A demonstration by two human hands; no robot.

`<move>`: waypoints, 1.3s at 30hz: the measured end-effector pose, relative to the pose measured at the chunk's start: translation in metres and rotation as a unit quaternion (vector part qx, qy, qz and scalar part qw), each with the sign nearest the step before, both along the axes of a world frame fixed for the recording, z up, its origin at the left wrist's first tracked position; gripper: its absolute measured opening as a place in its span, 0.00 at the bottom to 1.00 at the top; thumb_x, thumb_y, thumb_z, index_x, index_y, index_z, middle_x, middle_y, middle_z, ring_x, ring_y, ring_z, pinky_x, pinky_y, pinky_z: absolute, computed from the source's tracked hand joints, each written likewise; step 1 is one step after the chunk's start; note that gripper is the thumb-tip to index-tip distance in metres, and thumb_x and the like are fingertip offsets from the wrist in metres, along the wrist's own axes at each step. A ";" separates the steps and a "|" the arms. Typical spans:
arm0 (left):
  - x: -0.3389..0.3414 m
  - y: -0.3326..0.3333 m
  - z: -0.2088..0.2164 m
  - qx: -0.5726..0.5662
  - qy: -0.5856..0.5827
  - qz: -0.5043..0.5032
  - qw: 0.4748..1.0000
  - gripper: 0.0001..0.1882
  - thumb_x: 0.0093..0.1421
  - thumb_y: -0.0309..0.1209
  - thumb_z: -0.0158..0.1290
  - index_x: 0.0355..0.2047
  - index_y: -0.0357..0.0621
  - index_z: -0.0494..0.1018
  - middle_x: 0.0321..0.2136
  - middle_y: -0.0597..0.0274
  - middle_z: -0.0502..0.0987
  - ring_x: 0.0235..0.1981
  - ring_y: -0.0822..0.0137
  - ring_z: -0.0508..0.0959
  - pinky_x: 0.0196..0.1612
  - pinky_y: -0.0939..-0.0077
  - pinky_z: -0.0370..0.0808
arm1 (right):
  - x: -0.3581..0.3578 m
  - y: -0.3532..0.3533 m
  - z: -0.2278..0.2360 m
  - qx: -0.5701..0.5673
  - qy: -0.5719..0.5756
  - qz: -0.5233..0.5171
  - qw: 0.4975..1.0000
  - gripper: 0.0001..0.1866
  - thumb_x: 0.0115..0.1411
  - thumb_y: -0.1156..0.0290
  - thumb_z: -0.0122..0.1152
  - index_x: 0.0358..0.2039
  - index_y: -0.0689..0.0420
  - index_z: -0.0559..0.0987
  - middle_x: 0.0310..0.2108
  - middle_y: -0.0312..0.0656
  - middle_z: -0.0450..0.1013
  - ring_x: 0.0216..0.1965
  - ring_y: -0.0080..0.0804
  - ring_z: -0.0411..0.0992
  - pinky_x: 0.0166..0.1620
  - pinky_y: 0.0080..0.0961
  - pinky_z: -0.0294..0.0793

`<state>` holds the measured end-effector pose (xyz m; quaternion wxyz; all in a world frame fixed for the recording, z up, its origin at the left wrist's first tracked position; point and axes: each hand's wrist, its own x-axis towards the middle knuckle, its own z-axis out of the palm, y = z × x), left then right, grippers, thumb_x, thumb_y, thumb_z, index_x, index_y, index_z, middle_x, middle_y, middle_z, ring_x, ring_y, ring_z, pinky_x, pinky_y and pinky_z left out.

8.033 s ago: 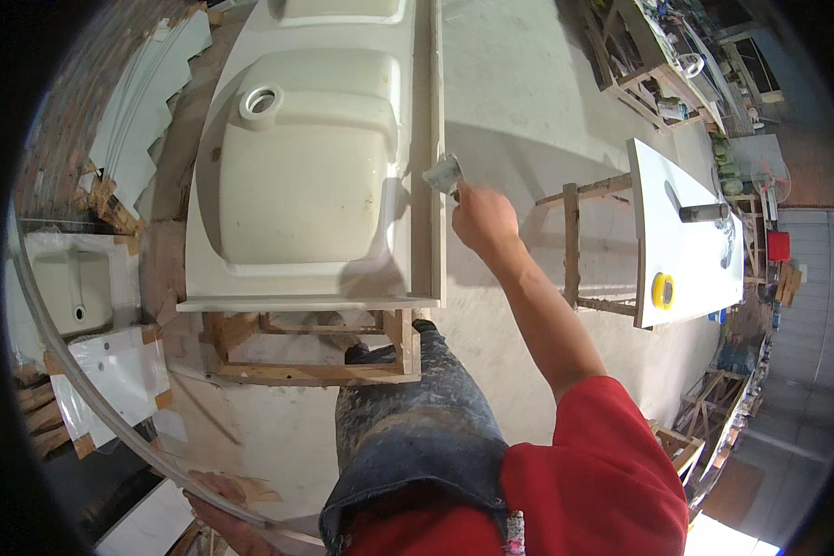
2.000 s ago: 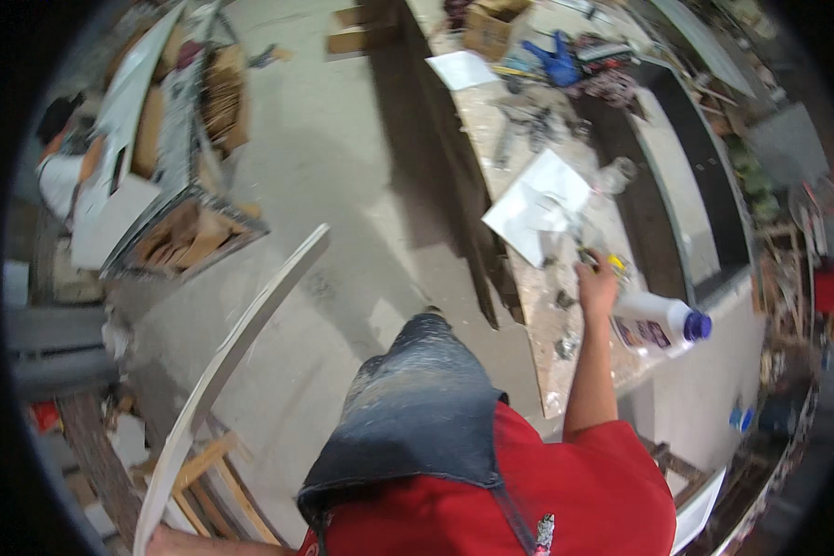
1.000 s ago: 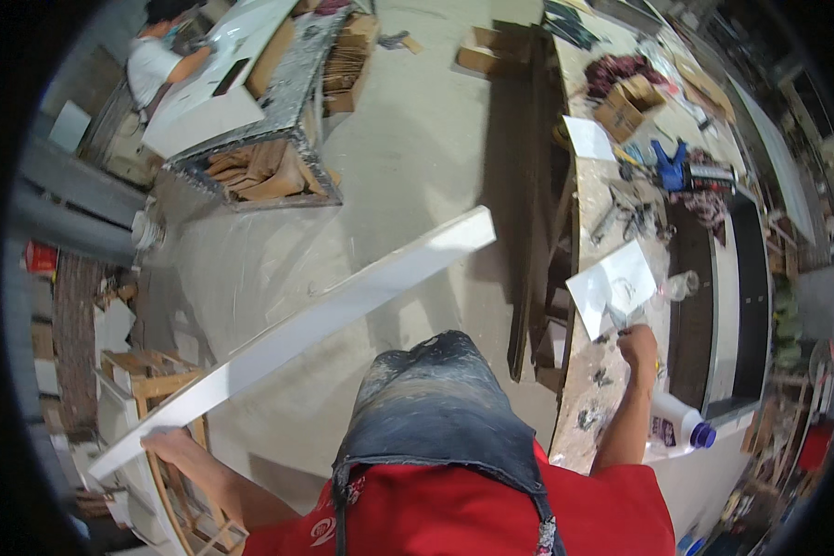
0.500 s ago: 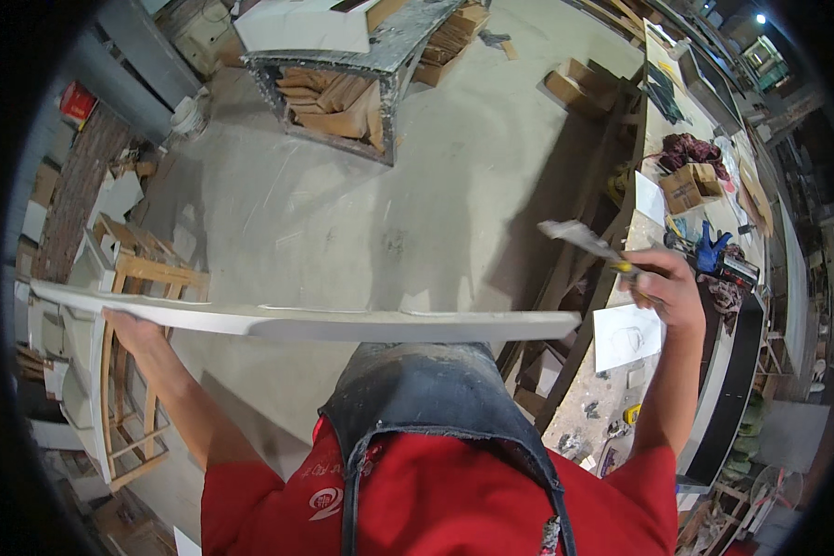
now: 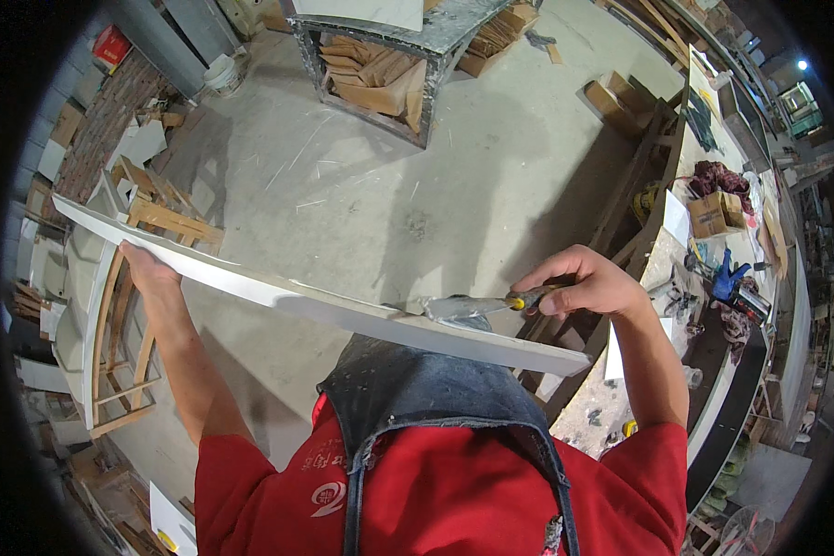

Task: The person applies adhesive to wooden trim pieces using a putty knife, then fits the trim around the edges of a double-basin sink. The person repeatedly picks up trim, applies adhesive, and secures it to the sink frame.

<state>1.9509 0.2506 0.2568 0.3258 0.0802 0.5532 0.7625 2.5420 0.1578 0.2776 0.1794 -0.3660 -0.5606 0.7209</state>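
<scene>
My left hand [image 5: 146, 270] grips a long white strip [image 5: 278, 294] near its left end and holds it level across my chest. My right hand [image 5: 586, 282] is shut on a putty knife [image 5: 473, 307] with a yellow-black handle. Its metal blade lies flat on the strip's top edge, right of the middle, with a lump of grey filler under it. The strip runs from the upper left down to the lower right, ending below my right wrist.
A workbench [image 5: 658, 269] cluttered with a cardboard box [image 5: 713, 213], blue gloves [image 5: 727, 278], papers and tools runs along the right. White basins on wooden frames [image 5: 102, 315] stand at the left. A stone table [image 5: 380, 56] with stacked wood underneath is ahead across the concrete floor.
I have kept turning left from the bench. The strip has swung level in front of me, and my right hand has brought the putty knife down so its blade rests on the strip.
</scene>
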 end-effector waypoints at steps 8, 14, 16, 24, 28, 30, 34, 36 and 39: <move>0.004 0.005 -0.019 -0.020 0.045 -0.025 0.998 0.34 0.74 0.54 0.26 0.70 0.45 0.55 0.67 0.51 0.62 0.67 0.48 0.64 0.69 0.48 0.62 | 0.024 -0.017 -0.011 0.084 -0.046 0.034 0.995 0.18 0.55 0.80 0.70 0.48 0.62 0.83 0.40 0.40 0.82 0.39 0.24 0.76 0.43 0.22 0.74; 0.013 0.009 -0.022 -0.057 0.032 -0.047 0.997 0.36 0.73 0.57 0.26 0.69 0.44 0.57 0.68 0.51 0.61 0.66 0.47 0.64 0.69 0.47 0.62 | 0.074 -0.047 -0.011 0.042 -0.101 -0.007 0.994 0.20 0.52 0.80 0.72 0.47 0.61 0.84 0.42 0.43 0.82 0.43 0.29 0.77 0.48 0.24 0.74; 0.005 0.016 -0.030 -0.056 0.032 -0.075 0.995 0.36 0.73 0.57 0.26 0.69 0.44 0.57 0.68 0.50 0.61 0.66 0.47 0.64 0.68 0.44 0.62 | 0.094 -0.061 -0.012 -0.018 -0.128 -0.041 0.991 0.21 0.52 0.79 0.73 0.48 0.61 0.84 0.42 0.43 0.82 0.44 0.29 0.78 0.48 0.23 0.74; -0.002 0.037 -0.038 -0.109 0.025 -0.075 0.991 0.35 0.73 0.53 0.26 0.66 0.39 0.62 0.65 0.48 0.65 0.65 0.46 0.65 0.69 0.47 0.62 | 0.158 -0.096 -0.025 -0.073 -0.139 -0.098 0.983 0.21 0.48 0.78 0.76 0.45 0.63 0.85 0.42 0.46 0.82 0.42 0.32 0.78 0.48 0.24 0.74; 0.016 0.039 -0.030 -0.132 0.033 -0.067 0.988 0.33 0.73 0.50 0.26 0.67 0.38 0.60 0.63 0.45 0.66 0.63 0.46 0.68 0.67 0.46 0.66 | 0.185 -0.110 -0.035 -0.091 -0.111 -0.116 0.983 0.24 0.45 0.78 0.77 0.46 0.63 0.85 0.41 0.45 0.82 0.41 0.28 0.78 0.46 0.21 0.75; -0.001 0.043 -0.039 -0.133 0.046 -0.081 0.987 0.33 0.73 0.50 0.26 0.66 0.38 0.60 0.63 0.45 0.67 0.62 0.46 0.69 0.65 0.47 0.69 | 0.194 -0.117 -0.036 -0.119 -0.117 -0.141 0.976 0.24 0.44 0.80 0.77 0.45 0.63 0.85 0.41 0.43 0.82 0.40 0.26 0.78 0.46 0.20 0.75; -0.042 0.054 -0.066 -0.119 0.084 -0.135 0.980 0.34 0.73 0.52 0.26 0.65 0.38 0.62 0.62 0.46 0.67 0.61 0.47 0.71 0.62 0.48 0.72 | 0.206 -0.129 -0.043 -0.119 -0.118 -0.163 0.972 0.23 0.45 0.81 0.76 0.45 0.62 0.85 0.41 0.42 0.83 0.39 0.25 0.77 0.46 0.19 0.75; -0.041 0.057 -0.068 -0.125 0.081 -0.123 0.981 0.34 0.73 0.52 0.26 0.65 0.38 0.62 0.62 0.46 0.68 0.60 0.48 0.71 0.61 0.49 0.73 | 0.205 -0.131 -0.040 -0.114 -0.152 -0.175 0.966 0.23 0.45 0.82 0.76 0.45 0.61 0.85 0.41 0.41 0.83 0.39 0.24 0.78 0.47 0.20 0.75; 0.024 0.045 -0.035 -0.139 0.054 -0.077 0.986 0.35 0.73 0.53 0.27 0.65 0.39 0.61 0.62 0.46 0.68 0.60 0.48 0.71 0.62 0.48 0.72 | 0.209 -0.135 -0.038 -0.093 -0.193 -0.185 0.959 0.22 0.46 0.83 0.75 0.45 0.61 0.85 0.42 0.41 0.83 0.39 0.24 0.77 0.47 0.21 0.75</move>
